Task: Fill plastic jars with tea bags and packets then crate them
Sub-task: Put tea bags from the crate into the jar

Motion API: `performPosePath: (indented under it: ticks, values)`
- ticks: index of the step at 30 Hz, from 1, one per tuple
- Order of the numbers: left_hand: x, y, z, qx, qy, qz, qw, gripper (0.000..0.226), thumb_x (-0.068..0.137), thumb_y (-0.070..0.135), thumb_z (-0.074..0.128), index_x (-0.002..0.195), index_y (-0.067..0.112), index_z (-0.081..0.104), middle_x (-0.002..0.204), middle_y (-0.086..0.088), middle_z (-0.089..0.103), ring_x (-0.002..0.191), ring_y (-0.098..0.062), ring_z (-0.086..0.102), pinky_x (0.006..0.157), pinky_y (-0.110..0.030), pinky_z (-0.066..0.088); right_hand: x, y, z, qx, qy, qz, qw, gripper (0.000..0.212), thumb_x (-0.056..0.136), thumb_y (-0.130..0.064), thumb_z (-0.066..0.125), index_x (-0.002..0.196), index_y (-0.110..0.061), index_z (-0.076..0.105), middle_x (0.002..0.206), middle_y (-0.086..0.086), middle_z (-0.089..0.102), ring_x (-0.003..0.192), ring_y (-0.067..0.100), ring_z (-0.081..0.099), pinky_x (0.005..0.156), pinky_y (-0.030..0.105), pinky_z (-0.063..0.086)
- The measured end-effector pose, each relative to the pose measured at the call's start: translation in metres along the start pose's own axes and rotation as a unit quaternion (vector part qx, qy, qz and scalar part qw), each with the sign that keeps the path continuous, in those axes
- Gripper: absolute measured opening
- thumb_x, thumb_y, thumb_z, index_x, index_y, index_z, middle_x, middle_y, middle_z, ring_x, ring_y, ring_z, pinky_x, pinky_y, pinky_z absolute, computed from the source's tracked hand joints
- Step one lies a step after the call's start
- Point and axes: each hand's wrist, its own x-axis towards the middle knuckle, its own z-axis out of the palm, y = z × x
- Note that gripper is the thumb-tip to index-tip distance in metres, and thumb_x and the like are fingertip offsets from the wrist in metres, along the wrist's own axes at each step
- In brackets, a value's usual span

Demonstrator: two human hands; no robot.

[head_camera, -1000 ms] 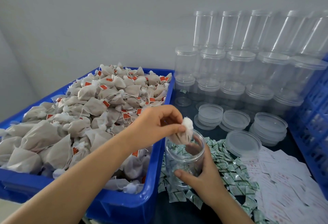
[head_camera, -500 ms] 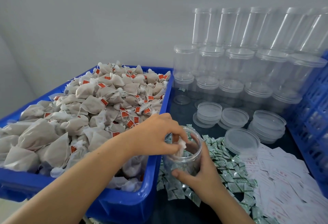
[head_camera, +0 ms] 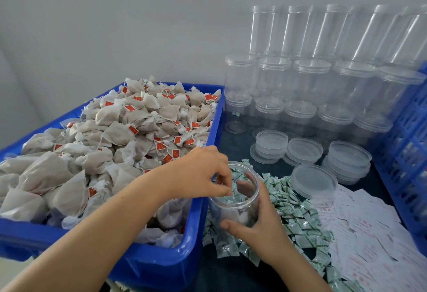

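Note:
A clear plastic jar (head_camera: 234,208) stands open on the dark table beside the blue bin (head_camera: 161,259). My right hand (head_camera: 258,224) wraps around the jar's lower side. A tea bag (head_camera: 235,216) lies at the jar's bottom. My left hand (head_camera: 201,173) hovers at the jar's mouth, fingertips apart, nothing in them. The blue bin on the left is heaped with beige tea bags (head_camera: 111,134) with red tags. Small green-and-white packets (head_camera: 291,208) lie scattered around the jar.
Several stacks of clear lids (head_camera: 314,182) sit behind the packets. Rows of lidded empty jars (head_camera: 312,97) are stacked at the back against the wall. White paper slips (head_camera: 369,234) cover the table's right side. A blue crate (head_camera: 406,148) stands at the right edge.
My left hand lowered a tea bag into the jar and let it go; the bag now lies at the bottom. My right hand has kept hold of the jar.

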Motion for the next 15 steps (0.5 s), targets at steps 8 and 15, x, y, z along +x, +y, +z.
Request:
performPosePath:
  ticks: [8, 15]
  values:
    - [-0.002, -0.01, -0.006, -0.077, 0.176, -0.029, 0.981, 0.01, 0.085, 0.025, 0.065, 0.076, 0.031, 0.067, 0.074, 0.019, 0.058, 0.082, 0.003, 0.052, 0.074, -0.003, 0.035, 0.001, 0.0, 0.0, 0.013, 0.012, -0.01, 1.0, 0.095, 0.049, -0.05, 0.091, 0.124, -0.074, 0.037, 0.14, -0.015, 0.048, 0.122, -0.015, 0.049, 0.086, 0.005, 0.047]
    - [0.016, -0.07, -0.015, 0.081, 0.171, -0.269, 0.944, 0.031, 0.091, 0.017, 0.055, 0.122, 0.016, 0.058, 0.125, -0.004, 0.054, 0.111, -0.019, 0.053, 0.094, -0.03, 0.043, 0.001, -0.002, 0.0, 0.027, 0.004, -0.018, 0.999, 0.095, 0.05, -0.041, 0.092, 0.123, -0.074, 0.04, 0.141, -0.011, 0.048, 0.114, -0.017, 0.054, 0.078, 0.003, 0.048]
